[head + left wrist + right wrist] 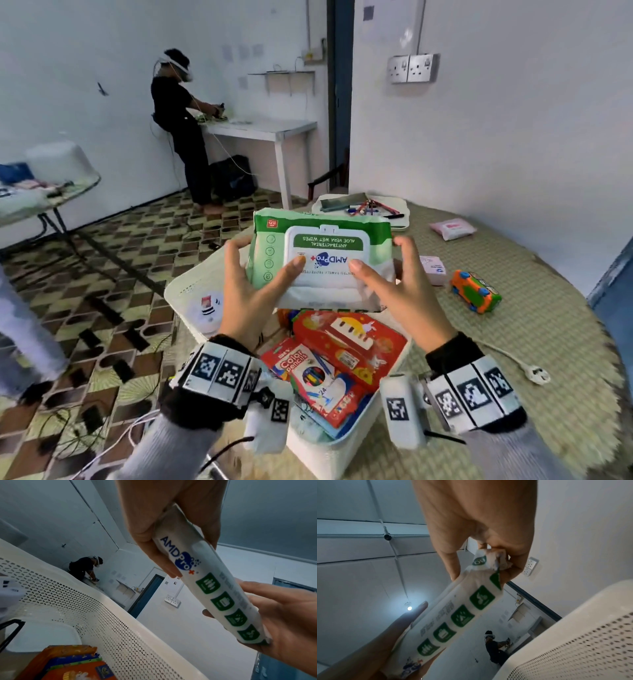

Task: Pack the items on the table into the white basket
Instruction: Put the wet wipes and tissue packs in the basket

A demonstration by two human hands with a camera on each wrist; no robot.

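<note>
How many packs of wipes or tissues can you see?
3: the green pack held in both hands over the basket, a pink pack far on the table, a small pink one beside the right hand. Others may be hidden.

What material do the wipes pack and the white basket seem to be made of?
Wipes pack: looks like soft plastic film, slightly glossy; it crumples where the right hand pinches it, and it has a stiffer white flip lid. White basket: seems to be rigid moulded plastic, matte, its walls pierced with small regular holes.

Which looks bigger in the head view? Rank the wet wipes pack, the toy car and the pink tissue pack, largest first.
1. Wet wipes pack, though held near the camera.
2. and 3. Toy car and pink tissue pack look alike; the tissue pack lies farther off, so unsure.
</note>
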